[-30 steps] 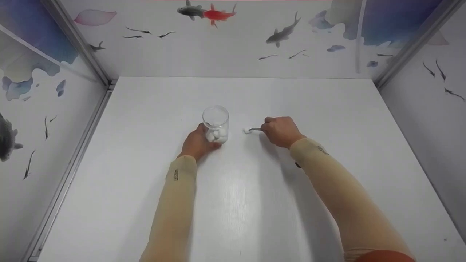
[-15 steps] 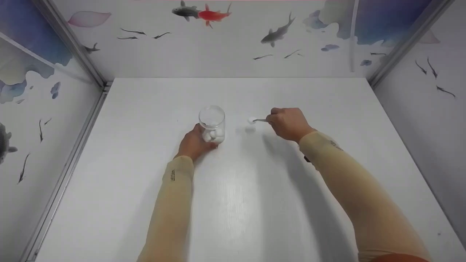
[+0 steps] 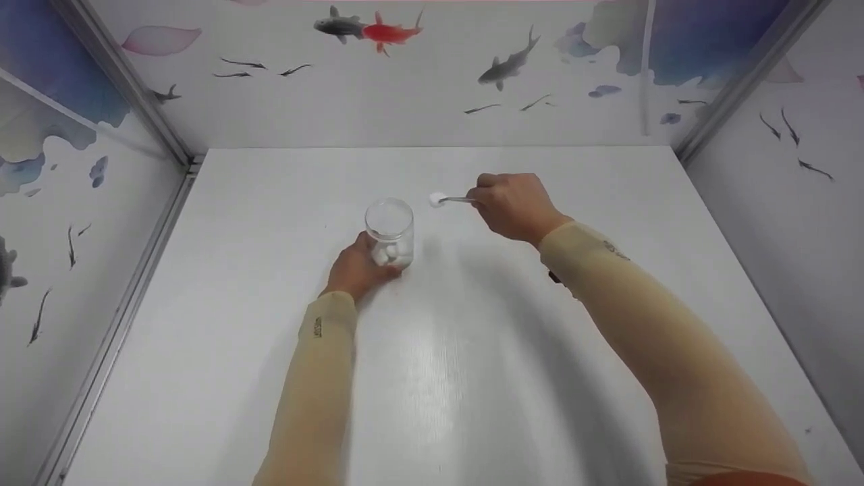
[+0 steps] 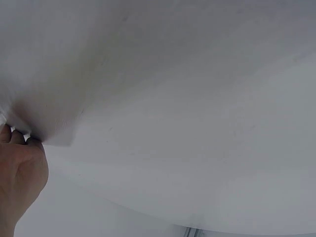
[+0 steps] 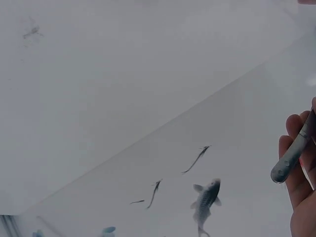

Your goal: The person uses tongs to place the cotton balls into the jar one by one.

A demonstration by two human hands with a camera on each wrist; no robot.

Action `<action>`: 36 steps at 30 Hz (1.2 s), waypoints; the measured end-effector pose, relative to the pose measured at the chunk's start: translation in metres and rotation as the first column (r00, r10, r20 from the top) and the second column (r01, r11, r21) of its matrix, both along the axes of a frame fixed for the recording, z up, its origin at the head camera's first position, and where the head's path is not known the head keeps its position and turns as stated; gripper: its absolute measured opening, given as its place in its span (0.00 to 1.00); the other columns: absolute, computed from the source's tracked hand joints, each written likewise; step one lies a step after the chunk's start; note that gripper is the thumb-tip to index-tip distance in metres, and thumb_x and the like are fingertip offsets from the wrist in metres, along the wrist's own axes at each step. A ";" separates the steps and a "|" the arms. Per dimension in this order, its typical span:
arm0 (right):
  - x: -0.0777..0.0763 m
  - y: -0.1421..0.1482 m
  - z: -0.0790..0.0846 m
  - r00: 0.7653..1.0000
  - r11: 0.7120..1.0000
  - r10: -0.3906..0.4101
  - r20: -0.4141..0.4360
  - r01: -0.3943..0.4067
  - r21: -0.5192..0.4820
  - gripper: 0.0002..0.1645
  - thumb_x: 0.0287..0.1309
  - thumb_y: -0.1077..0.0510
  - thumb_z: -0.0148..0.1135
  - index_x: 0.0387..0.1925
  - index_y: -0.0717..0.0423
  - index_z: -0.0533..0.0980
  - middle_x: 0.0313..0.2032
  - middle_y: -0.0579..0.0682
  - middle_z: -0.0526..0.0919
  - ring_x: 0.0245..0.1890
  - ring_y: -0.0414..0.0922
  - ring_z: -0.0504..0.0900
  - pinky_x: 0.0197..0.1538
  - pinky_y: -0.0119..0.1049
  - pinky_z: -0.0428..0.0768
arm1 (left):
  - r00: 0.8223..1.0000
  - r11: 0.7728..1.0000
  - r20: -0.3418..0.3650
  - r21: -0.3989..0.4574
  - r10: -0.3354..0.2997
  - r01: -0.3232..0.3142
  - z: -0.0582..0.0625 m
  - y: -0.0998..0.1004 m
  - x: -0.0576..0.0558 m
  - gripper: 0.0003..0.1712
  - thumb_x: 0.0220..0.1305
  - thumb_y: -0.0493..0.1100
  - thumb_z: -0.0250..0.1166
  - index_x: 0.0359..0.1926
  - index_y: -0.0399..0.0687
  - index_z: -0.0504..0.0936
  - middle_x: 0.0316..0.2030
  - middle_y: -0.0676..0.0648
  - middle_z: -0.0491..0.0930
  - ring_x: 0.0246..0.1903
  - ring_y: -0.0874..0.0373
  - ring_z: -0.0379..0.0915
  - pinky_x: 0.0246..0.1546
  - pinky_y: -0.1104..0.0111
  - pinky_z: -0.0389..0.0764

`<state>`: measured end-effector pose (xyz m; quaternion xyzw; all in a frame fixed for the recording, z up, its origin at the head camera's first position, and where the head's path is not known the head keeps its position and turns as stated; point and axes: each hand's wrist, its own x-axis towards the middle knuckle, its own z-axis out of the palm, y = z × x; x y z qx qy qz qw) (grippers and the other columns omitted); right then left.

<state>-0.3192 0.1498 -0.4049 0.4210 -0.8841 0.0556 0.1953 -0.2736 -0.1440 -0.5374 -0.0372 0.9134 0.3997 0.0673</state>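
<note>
A clear, lidless jar with several white cotton-like balls at its bottom stands on the table, tilted in this view. My left hand grips it low down from the left, the thumb along its front. My right hand is raised right of the jar and grips slim metal tweezers, their tips pointing left. A single white ball sits at the tips, above the table and right of the jar's mouth. In the right wrist view, the rounded metal end of the tweezers sticks out past the fingers.
The white table is bounded by a back wall and side panels printed with fish and blotches. Metal rails run along the left edge. A tiny dark mark shows near the table's right edge.
The right hand has lifted the white ball off the table with the tweezers, first upward and rightward, then leftward toward the jar. The left hand still holds the jar in place.
</note>
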 end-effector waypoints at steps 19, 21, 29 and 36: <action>0.005 -0.051 0.000 0.996 0.995 0.086 0.017 -0.087 0.048 0.08 0.63 0.63 0.64 0.38 0.54 0.87 0.31 0.48 0.83 0.26 0.45 0.83 0.29 0.40 0.85 | 1.000 0.999 -0.007 -0.032 0.004 -0.004 0.001 0.005 0.002 0.56 0.50 0.57 0.79 0.74 0.47 0.60 0.67 0.43 0.71 0.67 0.48 0.64 0.69 0.55 0.63; 0.005 -0.053 -0.001 0.996 0.994 0.092 0.019 -0.093 0.053 0.08 0.63 0.63 0.64 0.39 0.54 0.87 0.31 0.48 0.83 0.26 0.45 0.83 0.29 0.39 0.85 | 1.000 0.999 -0.012 -0.032 0.004 -0.004 0.001 0.005 0.002 0.56 0.50 0.57 0.79 0.74 0.47 0.61 0.66 0.43 0.71 0.67 0.48 0.65 0.69 0.55 0.63; 0.004 -0.054 -0.004 0.995 0.993 0.088 0.039 -0.090 0.078 0.08 0.65 0.62 0.63 0.41 0.55 0.87 0.33 0.50 0.84 0.28 0.46 0.84 0.34 0.40 0.86 | 1.000 1.000 -0.009 -0.017 0.012 -0.012 -0.001 0.003 0.001 0.55 0.49 0.58 0.79 0.73 0.48 0.62 0.67 0.45 0.70 0.68 0.49 0.63 0.70 0.57 0.61; 0.002 -0.046 -0.003 0.995 0.994 0.092 0.026 -0.093 0.048 0.08 0.63 0.63 0.64 0.40 0.56 0.87 0.32 0.50 0.83 0.27 0.46 0.84 0.30 0.41 0.85 | 1.000 1.000 -0.014 -0.016 0.007 -0.007 -0.001 0.001 0.001 0.56 0.49 0.58 0.79 0.73 0.46 0.61 0.67 0.44 0.70 0.67 0.49 0.64 0.70 0.56 0.62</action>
